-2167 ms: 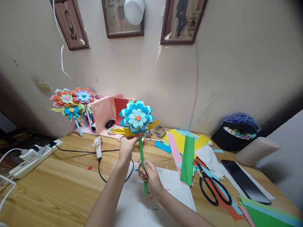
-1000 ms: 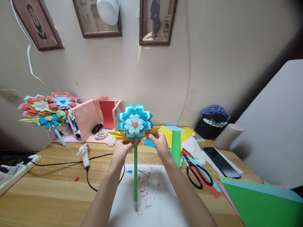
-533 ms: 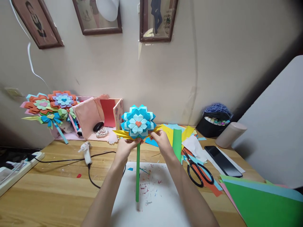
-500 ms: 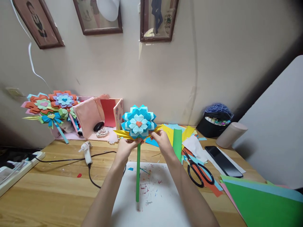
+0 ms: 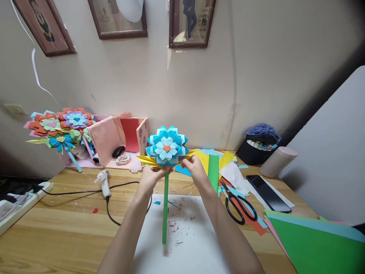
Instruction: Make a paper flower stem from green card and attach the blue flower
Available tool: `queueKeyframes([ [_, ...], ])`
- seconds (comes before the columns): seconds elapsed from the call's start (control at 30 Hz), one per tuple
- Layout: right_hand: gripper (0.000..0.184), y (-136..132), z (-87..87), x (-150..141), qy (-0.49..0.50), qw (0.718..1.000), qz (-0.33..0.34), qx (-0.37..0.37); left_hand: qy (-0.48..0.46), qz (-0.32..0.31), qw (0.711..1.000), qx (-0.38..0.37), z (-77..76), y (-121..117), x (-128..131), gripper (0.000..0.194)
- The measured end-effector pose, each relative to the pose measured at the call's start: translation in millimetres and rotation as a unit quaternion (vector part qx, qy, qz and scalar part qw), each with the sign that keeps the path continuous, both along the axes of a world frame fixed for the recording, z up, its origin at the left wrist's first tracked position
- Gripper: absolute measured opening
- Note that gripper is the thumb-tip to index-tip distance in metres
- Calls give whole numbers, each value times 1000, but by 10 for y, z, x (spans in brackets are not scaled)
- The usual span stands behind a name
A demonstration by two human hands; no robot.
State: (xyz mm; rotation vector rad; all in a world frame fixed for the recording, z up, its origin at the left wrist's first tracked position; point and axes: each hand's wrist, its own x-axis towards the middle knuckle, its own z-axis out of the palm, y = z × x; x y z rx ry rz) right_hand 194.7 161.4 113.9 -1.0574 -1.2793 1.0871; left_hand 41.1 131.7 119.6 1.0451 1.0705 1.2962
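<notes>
I hold a blue paper flower (image 5: pixel 167 147) upright above the desk; it has an orange heart at its centre, yellow leaves (image 5: pixel 146 160) and a green stem (image 5: pixel 165 211). My left hand (image 5: pixel 151 177) is closed on the stem's top, just under the bloom. My right hand (image 5: pixel 194 170) pinches the yellow leaf at the flower's right side. The stem hangs down over a white sheet (image 5: pixel 185 236) speckled with paper scraps.
Finished paper flowers (image 5: pixel 61 125) lean by a pink box (image 5: pixel 114 139) at the back left. A glue gun (image 5: pixel 104 182) and its cable lie left of the sheet. On the right are black scissors (image 5: pixel 239 207), coloured paper (image 5: pixel 310 243), a phone (image 5: pixel 268 188) and a marker case (image 5: pixel 261 146).
My right hand left the lower stem and went up to the flower's right leaf. The view has turned to the right. In the last half second hardly anything moved.
</notes>
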Motion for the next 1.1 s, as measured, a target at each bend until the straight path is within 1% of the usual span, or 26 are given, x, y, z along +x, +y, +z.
queueKeyframes([
  [0.13, 10, 6, -8, -3, -8, 1000, 2, 10, 7, -7, 1000, 1, -5, -4, -6, 35],
  [0.27, 16, 29, -23, 8, -20, 1000, 0, 16, 11, -16, 1000, 0, -14, -6, -7, 35],
  [0.4, 17, 47, -35, 17, -16, 999, 22, 26, 18, -21, 1000, -3, -32, 1, -13, 33],
  [0.53, 15, 48, -37, 20, -37, 999, 13, 8, 1, -20, 1000, 1, -46, 10, -19, 35],
  [0.57, 15, 40, -30, 21, -35, 999, 20, 0, -5, -18, 1000, 3, -48, 13, -22, 35],
  [0.63, 19, 10, -2, 23, -14, 998, 59, -11, -22, -15, 1000, 10, -47, 18, -29, 36],
  [0.7, 24, -39, 35, 21, 6, 992, 121, -19, -42, -13, 999, 22, -41, 20, -40, 36],
  [0.8, 26, -133, 67, -19, 5, 973, 230, -35, -61, 4, 997, 38, -31, 22, -55, 36],
  [0.83, 26, -162, 62, -48, 8, 965, 258, -40, -65, 13, 997, 39, -31, 23, -58, 36],
  [0.87, 26, -186, 48, -87, 16, 961, 273, -44, -69, 23, 997, 39, -33, 25, -58, 37],
  [0.9, 26, -206, 27, -133, 30, 961, 272, -45, -72, 31, 996, 39, -37, 29, -57, 37],
  [0.93, 26, -220, 0, -185, 49, 964, 257, -45, -76, 37, 996, 39, -43, 34, -54, 36],
  [1.03, 28, -236, -87, -341, 101, 976, 189, -37, -79, 49, 995, 33, -65, 50, -39, 33],
  [1.1, 27, -233, -136, -419, 124, 978, 165, -36, -78, 51, 995, 19, -77, 60, -28, 33],
])
